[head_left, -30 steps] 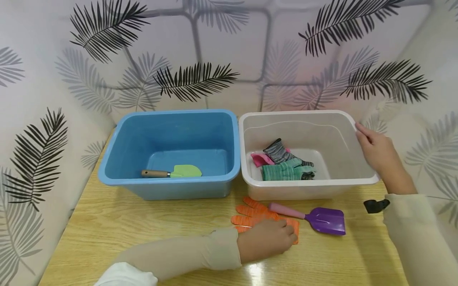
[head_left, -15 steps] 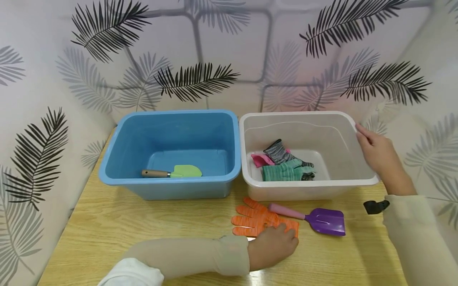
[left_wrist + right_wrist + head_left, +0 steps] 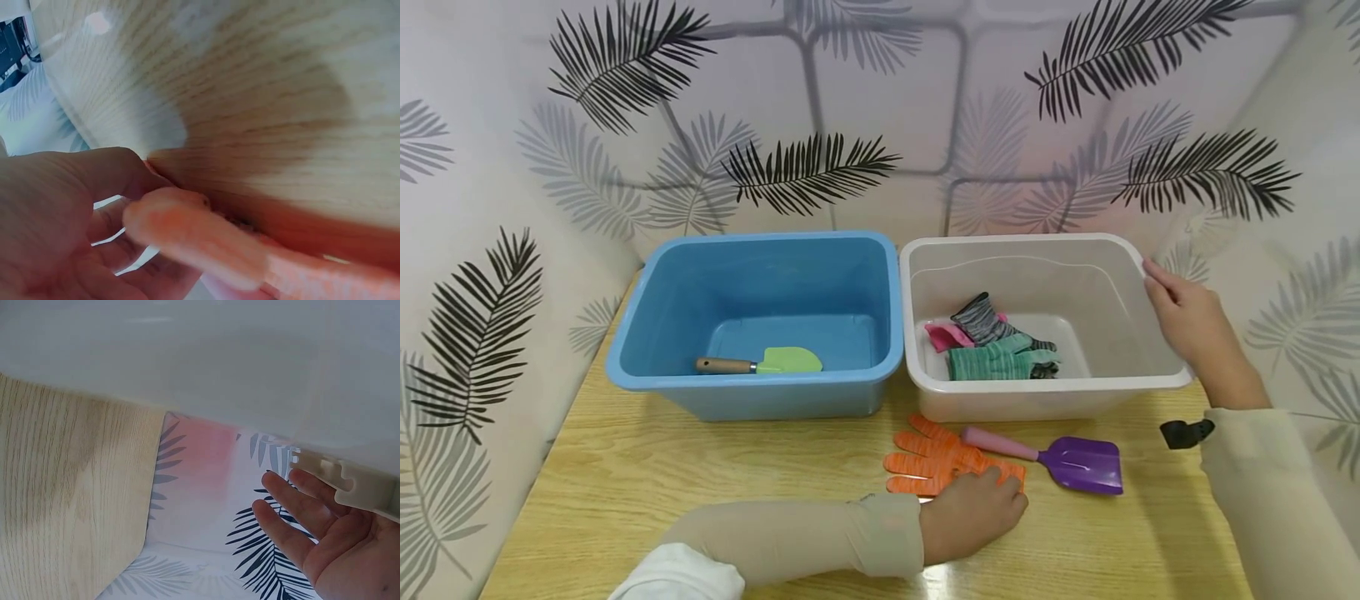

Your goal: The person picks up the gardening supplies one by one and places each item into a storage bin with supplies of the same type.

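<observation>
Bending over the cuff of an orange knit glove (image 3: 936, 458), my left hand (image 3: 973, 512) works at the table's front. The left wrist view shows its thumb and fingers curled round a fold of the orange glove (image 3: 194, 234). My right hand (image 3: 1195, 325) holds the right rim of a white plastic tub (image 3: 1000, 402). From the right wrist, fingers (image 3: 287, 534) lie below the rim, outside the tub; the thumb is hidden there. Beside the orange glove lies a purple scoop (image 3: 1082, 465) with a pink handle, unheld.
Inside the white tub are a green glove (image 3: 992, 360), a grey glove (image 3: 979, 317) and something pink (image 3: 951, 335). A blue tub (image 3: 786, 392) to the left contains a lime-green trowel (image 3: 790, 359). Leaf-patterned cloth (image 3: 872, 100) hangs behind the wooden table (image 3: 700, 467).
My left hand has shifted slightly right and down along the orange glove to its cuff, uncovering more of the glove. My right hand stays on the tub's rim.
</observation>
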A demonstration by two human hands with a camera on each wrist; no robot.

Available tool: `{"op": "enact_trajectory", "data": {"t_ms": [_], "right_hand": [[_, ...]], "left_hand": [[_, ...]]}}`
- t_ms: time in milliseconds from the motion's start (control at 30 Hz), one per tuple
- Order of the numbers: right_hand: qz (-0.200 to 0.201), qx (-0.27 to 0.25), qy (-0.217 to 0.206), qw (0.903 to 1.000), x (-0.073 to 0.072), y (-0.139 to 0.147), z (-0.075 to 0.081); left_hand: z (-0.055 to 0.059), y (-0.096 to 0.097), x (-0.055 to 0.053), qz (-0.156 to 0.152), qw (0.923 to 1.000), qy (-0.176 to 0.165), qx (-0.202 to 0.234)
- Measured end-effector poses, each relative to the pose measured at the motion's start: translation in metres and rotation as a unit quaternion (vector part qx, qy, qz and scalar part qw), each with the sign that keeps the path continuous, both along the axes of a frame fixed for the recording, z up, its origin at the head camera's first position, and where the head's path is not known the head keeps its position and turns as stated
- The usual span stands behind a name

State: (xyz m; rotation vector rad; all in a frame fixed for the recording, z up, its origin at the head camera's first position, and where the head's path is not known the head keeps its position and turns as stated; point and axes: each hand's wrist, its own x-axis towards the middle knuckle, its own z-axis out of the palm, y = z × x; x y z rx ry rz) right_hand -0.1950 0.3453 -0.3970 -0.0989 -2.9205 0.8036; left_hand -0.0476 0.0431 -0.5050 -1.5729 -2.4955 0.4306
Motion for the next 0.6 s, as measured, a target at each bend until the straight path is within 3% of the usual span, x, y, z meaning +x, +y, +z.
{"op": "enact_trajectory", "data": {"t_ms": [167,600], "right_hand": [[0.002,-0.002,-0.001,1.0000,0.0005,0.0004,0.0001],[0.000,-0.003,-0.001,1.0000,0.0010,0.0001,0.0004]], "left_hand": [[-0.0016,0.0005,-0.0023,0.010,0.9992,-0.037,0.012],[0.0013,-0.0038,-0.0050,0.002,0.9982,-0.056,0.021]]}}
